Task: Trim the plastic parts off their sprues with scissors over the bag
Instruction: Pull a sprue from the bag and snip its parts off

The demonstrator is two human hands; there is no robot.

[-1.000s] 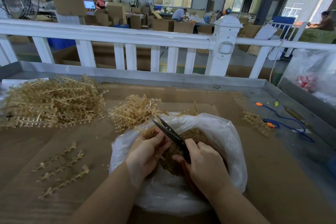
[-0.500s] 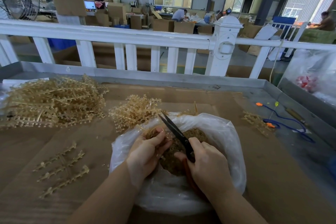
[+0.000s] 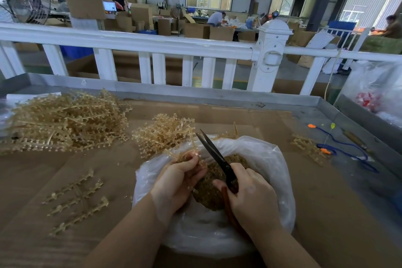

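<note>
One bag [image 3: 272, 159], one scissors [image 3: 215, 154], two hands, perhaps three sprue heaps.
</note>
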